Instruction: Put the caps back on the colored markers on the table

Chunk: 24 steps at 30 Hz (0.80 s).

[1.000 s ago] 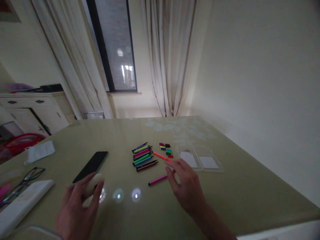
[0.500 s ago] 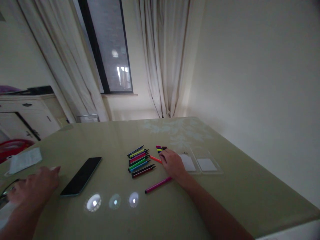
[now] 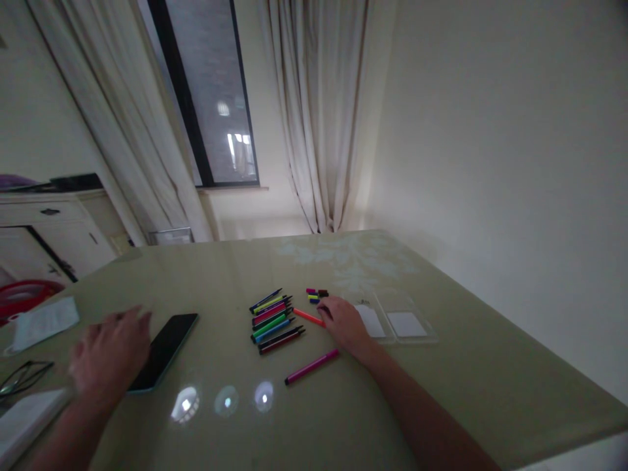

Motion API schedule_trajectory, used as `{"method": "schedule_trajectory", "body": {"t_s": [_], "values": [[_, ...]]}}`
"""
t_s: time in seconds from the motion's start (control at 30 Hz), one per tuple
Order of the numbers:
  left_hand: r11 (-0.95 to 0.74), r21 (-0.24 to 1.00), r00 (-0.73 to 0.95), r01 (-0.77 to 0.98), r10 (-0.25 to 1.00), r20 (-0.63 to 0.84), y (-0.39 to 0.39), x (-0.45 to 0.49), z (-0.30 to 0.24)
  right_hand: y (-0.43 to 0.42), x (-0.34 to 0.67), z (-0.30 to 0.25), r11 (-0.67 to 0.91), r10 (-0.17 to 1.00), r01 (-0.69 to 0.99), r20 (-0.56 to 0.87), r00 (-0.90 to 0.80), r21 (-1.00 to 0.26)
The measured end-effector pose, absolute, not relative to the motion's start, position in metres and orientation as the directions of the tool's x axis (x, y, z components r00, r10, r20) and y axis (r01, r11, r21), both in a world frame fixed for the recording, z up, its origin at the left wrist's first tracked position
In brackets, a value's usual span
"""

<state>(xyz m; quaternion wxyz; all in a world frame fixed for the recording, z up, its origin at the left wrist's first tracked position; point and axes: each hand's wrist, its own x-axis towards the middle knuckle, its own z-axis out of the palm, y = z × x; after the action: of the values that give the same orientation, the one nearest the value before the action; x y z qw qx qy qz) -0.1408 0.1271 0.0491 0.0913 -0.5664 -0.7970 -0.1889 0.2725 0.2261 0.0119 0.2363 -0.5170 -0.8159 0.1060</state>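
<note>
My right hand [image 3: 346, 326] rests low over the table with fingers curled together; whatever is in them, if anything, is hidden. An orange marker [image 3: 308, 317] reaches toward it from the left, its right end beside the hand. Just beyond the fingertips lie several small coloured caps [image 3: 314, 295]. Several uncapped markers [image 3: 275, 325] form a row to the left. Nearer me is a magenta marker [image 3: 311, 367]. My left hand [image 3: 110, 356], somewhat blurred, hovers at the left side of a black phone [image 3: 167, 350], fingers apart and nothing seen in them.
A clear plastic case [image 3: 417, 332] with white inserts lies open, right of my right hand. At the left are a face mask [image 3: 46, 322], glasses [image 3: 24, 379] and a white box-like object [image 3: 29, 425]. The glass-topped table [image 3: 220, 268] meets a wall on the right.
My left hand has moved right, from above the glasses to the phone's side. My right hand has shifted slightly right, showing more of the orange marker and the caps.
</note>
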Motion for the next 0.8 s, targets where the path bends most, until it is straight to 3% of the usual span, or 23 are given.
{"method": "schedule_trajectory", "body": {"t_s": [0.07,0.13,0.2,0.3,0.6,0.8], "values": [[0.282,0.134,-0.312,0.950,0.846,0.432,0.138,-0.090,0.056,0.227,0.275,0.013,0.452,0.891,0.786,0.261,-0.372,-0.423],[0.037,0.128,-0.087,0.991,0.906,0.415,0.151,-0.036,0.057,0.228,0.277,0.013,0.466,0.884,0.778,0.253,-0.393,-0.422],[-0.145,0.153,0.088,0.978,0.940,0.331,0.162,0.012,0.052,0.229,0.278,0.011,0.477,0.878,0.777,0.248,-0.408,-0.410],[-0.276,0.224,0.228,0.935,0.949,0.219,0.173,0.059,0.038,0.231,0.281,0.007,0.484,0.875,0.793,0.236,-0.424,-0.370],[-0.315,0.429,0.251,0.847,0.947,0.200,0.185,0.059,-0.013,0.232,0.286,0.005,0.472,0.881,0.808,0.165,-0.443,-0.353],[-0.340,0.479,0.230,0.809,0.934,0.275,0.191,0.052,-0.025,0.232,0.290,0.008,0.446,0.893,0.803,0.133,-0.430,-0.397]]}}
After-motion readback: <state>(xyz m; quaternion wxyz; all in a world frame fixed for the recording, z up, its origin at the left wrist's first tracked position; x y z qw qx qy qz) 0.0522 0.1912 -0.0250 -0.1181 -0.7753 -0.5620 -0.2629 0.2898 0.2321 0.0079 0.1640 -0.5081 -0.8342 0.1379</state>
